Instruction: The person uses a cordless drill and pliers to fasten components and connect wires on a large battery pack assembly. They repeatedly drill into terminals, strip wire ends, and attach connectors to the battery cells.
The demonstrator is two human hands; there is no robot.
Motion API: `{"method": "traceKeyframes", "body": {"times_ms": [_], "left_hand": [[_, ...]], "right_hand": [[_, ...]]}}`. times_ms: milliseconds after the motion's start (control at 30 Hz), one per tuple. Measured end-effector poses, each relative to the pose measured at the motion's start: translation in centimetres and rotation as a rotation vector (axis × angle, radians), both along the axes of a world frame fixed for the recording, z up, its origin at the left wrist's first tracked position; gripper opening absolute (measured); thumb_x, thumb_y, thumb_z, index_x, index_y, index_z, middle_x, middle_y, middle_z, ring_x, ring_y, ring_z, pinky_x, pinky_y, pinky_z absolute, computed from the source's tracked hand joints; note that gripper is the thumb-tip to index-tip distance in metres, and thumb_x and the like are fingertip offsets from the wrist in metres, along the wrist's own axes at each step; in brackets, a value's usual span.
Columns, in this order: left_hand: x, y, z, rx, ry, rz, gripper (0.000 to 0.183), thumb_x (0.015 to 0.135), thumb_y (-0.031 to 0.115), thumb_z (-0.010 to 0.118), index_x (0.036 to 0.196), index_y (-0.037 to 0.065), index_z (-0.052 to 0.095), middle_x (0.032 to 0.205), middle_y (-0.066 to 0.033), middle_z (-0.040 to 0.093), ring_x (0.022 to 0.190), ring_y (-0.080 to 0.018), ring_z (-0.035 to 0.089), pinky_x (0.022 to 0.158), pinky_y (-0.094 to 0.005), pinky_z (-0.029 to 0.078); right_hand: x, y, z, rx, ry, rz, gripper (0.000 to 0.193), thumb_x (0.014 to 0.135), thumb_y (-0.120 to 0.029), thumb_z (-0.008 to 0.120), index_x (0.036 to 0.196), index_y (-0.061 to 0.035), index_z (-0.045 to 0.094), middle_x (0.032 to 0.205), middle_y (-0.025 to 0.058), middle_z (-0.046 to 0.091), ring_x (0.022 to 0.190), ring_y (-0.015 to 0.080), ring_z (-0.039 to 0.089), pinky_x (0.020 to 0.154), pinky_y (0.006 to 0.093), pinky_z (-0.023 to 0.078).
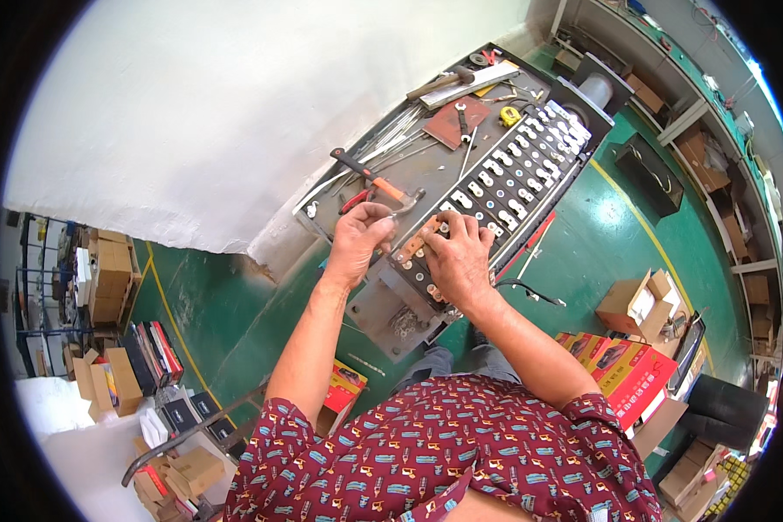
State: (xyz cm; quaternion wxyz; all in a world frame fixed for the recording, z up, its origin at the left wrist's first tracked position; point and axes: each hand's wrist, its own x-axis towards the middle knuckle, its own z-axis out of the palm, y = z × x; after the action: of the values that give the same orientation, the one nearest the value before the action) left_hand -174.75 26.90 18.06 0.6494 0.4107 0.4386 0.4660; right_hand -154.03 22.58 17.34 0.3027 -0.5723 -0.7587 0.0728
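Note:
My left hand [363, 244] is held over the near left end of a long row of black battery cells [515, 187] with white-capped terminals. Its thumb and fingertips are pinched together, and what they hold is too small to tell. My right hand [458, 258] rests on the near cells, fingers bent down around a flat copper strip [415, 245]. The strip lies across the cell tops, between my two hands. Just beyond my left fingertips lies a claw hammer [376, 180] with an orange and black handle. Red-handled pliers [355, 202] lie beside it.
The bench [426, 161] also carries a wooden-handled hammer [444, 83], a wrench [462, 122], a yellow tape measure [510, 116] and metal rods. A white wall [191, 113] borders it at left. Red cartons [626, 374] stand at right behind me; shelving [713, 174] lines the far right.

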Motion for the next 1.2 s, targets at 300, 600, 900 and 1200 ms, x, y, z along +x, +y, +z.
{"method": "traceKeyframes", "body": {"times_ms": [300,600,900,1200], "left_hand": [[2.6,3.9,-0.8,0.199,0.431,-0.361,0.021,0.099,0.009,0.065,0.117,-0.002,0.066,0.099,-0.0019,0.069,0.087,-0.0082,0.064,0.071,-0.0251,0.054],[4.1,4.9,-0.2,0.328,0.610,-0.444,0.015,0.096,0.005,0.066,0.108,-0.003,0.070,0.092,-0.0069,0.071,0.084,-0.0113,0.066,0.076,-0.0292,0.055],[5.3,5.0,0.8,0.815,1.179,-0.507,0.013,0.091,0.012,0.067,0.094,0.000,0.063,0.090,-0.0187,0.067,0.087,-0.0393,0.068,0.075,-0.0482,0.055],[5.9,4.6,1.6,0.784,1.153,-0.501,0.013,0.089,0.012,0.069,0.096,0.004,0.060,0.092,-0.0195,0.066,0.092,-0.0444,0.065,0.074,-0.0518,0.052]], "right_hand": [[-0.5,0.0,0.1,0.012,0.018,-0.050,0.031,0.076,-0.010,0.073,0.107,-0.0123,0.072,0.120,0.0078,0.061,0.115,0.0277,0.054,0.091,0.0472,0.036],[-0.9,0.4,-0.2,-0.092,0.101,-0.144,0.066,0.072,-0.009,0.079,0.131,-0.0067,0.053,0.122,0.0092,0.064,0.115,0.0301,0.056,0.095,0.0471,0.036],[-0.9,0.2,-0.5,-0.116,0.180,-0.194,0.079,0.071,-0.010,0.082,0.142,-0.0062,0.048,0.122,0.0090,0.064,0.116,0.0303,0.056,0.098,0.0461,0.036],[0.0,-0.3,0.5,-0.111,0.201,-0.179,0.077,0.074,-0.014,0.082,0.144,-0.0063,0.048,0.114,0.0128,0.064,0.109,0.0322,0.058,0.094,0.0466,0.037]]}}
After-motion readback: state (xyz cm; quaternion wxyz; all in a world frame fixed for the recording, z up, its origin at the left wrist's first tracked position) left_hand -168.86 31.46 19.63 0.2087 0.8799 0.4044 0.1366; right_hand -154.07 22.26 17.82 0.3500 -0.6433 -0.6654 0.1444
